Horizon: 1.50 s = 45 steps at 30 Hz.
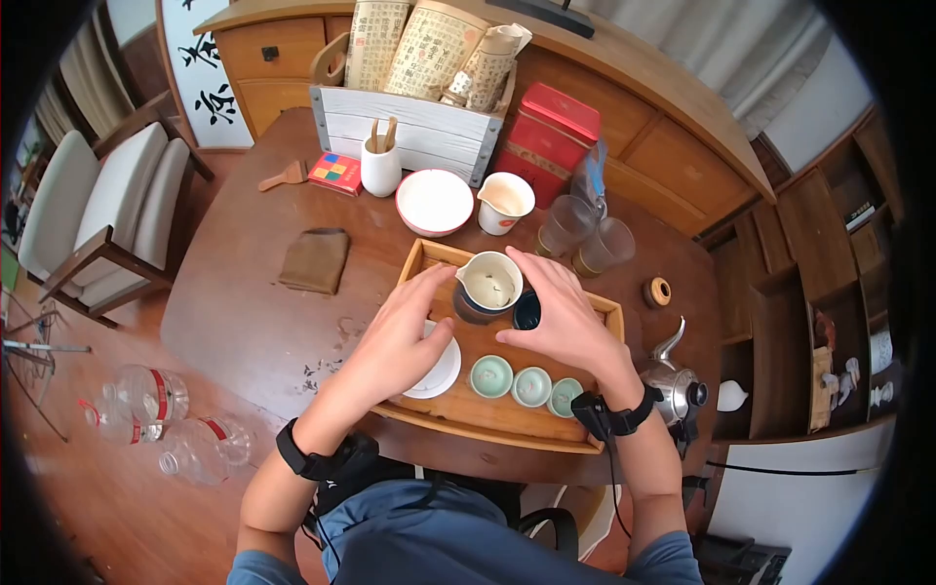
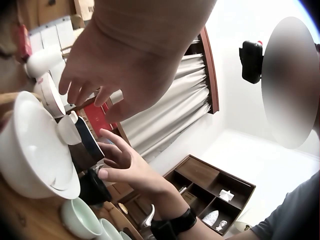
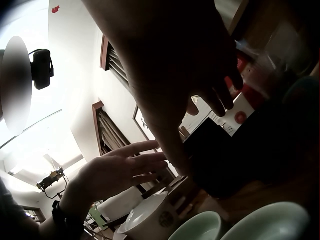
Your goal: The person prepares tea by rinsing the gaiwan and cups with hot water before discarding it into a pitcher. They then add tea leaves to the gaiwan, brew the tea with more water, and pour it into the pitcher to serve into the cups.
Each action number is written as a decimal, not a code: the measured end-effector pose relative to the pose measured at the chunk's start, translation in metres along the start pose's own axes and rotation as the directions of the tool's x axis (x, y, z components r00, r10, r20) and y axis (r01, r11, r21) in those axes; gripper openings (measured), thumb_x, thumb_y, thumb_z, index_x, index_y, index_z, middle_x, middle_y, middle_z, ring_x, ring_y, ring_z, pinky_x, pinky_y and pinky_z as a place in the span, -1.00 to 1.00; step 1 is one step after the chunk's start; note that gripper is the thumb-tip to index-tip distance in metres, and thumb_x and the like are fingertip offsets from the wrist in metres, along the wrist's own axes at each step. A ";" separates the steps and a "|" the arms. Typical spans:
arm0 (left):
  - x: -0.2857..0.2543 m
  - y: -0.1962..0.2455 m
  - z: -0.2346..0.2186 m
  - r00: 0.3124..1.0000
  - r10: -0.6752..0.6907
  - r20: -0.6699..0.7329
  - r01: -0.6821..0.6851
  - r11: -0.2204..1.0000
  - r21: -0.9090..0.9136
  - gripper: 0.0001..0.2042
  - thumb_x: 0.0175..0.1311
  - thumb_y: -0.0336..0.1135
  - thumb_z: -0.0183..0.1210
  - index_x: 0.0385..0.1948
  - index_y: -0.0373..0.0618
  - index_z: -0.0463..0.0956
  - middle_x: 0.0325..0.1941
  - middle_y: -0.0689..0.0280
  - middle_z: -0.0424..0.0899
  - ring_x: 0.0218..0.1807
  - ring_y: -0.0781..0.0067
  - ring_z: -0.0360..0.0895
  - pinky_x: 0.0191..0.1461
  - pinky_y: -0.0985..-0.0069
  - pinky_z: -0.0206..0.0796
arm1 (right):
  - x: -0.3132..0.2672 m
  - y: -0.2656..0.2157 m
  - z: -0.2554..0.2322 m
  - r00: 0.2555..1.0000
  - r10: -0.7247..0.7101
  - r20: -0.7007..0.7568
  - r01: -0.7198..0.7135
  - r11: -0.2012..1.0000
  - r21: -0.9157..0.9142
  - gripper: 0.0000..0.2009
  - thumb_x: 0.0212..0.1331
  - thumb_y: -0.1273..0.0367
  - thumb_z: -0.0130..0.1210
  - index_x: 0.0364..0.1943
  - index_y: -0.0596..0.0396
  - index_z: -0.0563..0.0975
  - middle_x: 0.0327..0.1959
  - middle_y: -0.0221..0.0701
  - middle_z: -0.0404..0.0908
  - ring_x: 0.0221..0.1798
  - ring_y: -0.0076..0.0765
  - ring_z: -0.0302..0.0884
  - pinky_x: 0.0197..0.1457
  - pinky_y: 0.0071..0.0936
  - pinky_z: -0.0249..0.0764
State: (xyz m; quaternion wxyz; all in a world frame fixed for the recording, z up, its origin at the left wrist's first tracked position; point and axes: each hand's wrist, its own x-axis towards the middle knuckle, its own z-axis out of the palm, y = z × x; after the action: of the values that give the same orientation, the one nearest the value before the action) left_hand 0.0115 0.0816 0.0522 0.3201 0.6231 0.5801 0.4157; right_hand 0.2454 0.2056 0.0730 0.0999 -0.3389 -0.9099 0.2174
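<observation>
In the head view a cream spouted vessel (image 1: pixel 490 282) sits on a dark cup-like piece (image 1: pixel 475 310) on the wooden tray (image 1: pixel 487 425). My left hand (image 1: pixel 398 336) is at its left and my right hand (image 1: pixel 565 317) at its right, both with spread, slightly bent fingers; whether fingertips touch it cannot be told. A small dark cup (image 1: pixel 527 310) is beside my right thumb. A white bowl (image 2: pixel 32 150) shows in the left wrist view; my left forearm and hand partly cover it in the head view. Pale green cups (image 1: pixel 531 387) line the tray's front.
Behind the tray are a white bowl (image 1: pixel 435 203), a flowered pitcher (image 1: pixel 506 203), clear glasses (image 1: pixel 604 247) and a red tin (image 1: pixel 548 141). A brown cloth (image 1: pixel 315 261) lies left. A metal kettle (image 1: pixel 673 385) stands right, near my right forearm.
</observation>
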 end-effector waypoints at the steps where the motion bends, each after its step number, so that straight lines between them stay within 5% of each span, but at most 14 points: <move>1: 0.001 -0.002 0.001 1.000 -0.010 0.012 0.010 1.000 -0.012 -0.42 0.43 -0.39 0.17 0.48 -0.24 0.31 0.45 -0.14 0.49 0.52 -0.15 0.38 0.57 0.12 0.23 | 0.003 -0.001 0.001 1.000 -0.011 0.008 0.011 1.000 0.000 0.06 -0.06 0.19 0.58 0.60 0.08 0.24 0.49 -0.05 0.39 0.55 0.16 0.29 0.64 -0.02 0.18; 11: 0.014 -0.005 0.002 0.986 -0.088 0.143 0.095 0.995 -0.041 -0.37 0.43 -0.33 0.18 0.53 -0.21 0.25 0.22 -0.21 0.62 0.34 -0.23 0.52 0.44 0.05 0.31 | 0.022 0.002 0.014 1.000 -0.001 0.020 0.000 0.999 0.034 0.09 -0.08 0.13 0.59 0.60 0.08 0.23 0.42 -0.07 0.48 0.49 0.18 0.36 0.58 -0.02 0.22; 17: 0.013 -0.014 0.005 0.995 -0.023 0.092 0.027 0.999 -0.035 -0.36 0.42 -0.32 0.17 0.53 -0.22 0.24 0.18 -0.23 0.62 0.30 -0.25 0.53 0.41 0.03 0.33 | 0.025 0.000 0.012 1.000 0.025 -0.018 -0.024 0.997 0.075 0.10 -0.11 0.14 0.61 0.60 0.06 0.25 0.43 -0.07 0.52 0.47 0.14 0.42 0.56 -0.03 0.26; 20: 0.017 -0.011 0.002 0.976 -0.117 0.185 0.123 0.992 -0.021 -0.36 0.48 -0.34 0.17 0.57 -0.21 0.21 0.53 -0.11 0.46 0.52 -0.07 0.46 0.44 0.19 0.42 | 0.026 -0.001 0.011 0.999 0.035 -0.015 -0.033 0.995 0.095 0.09 -0.11 0.14 0.62 0.60 0.05 0.26 0.40 -0.08 0.55 0.46 0.11 0.45 0.54 -0.05 0.29; 45: 0.020 -0.015 0.010 0.987 -0.069 0.148 0.069 0.998 0.003 -0.36 0.44 -0.36 0.15 0.58 -0.10 0.23 0.46 -0.14 0.50 0.25 -0.07 0.61 0.28 0.19 0.49 | 0.031 -0.001 0.017 0.999 0.036 0.004 -0.036 0.995 0.093 0.05 -0.12 0.20 0.60 0.57 0.05 0.29 0.45 -0.03 0.50 0.47 0.16 0.44 0.52 -0.07 0.34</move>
State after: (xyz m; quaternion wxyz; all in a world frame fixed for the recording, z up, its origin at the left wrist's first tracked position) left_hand 0.0131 0.1043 0.0372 0.3770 0.6316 0.5755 0.3575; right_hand 0.2158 0.2196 0.0592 0.1106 -0.3502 -0.8926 0.2614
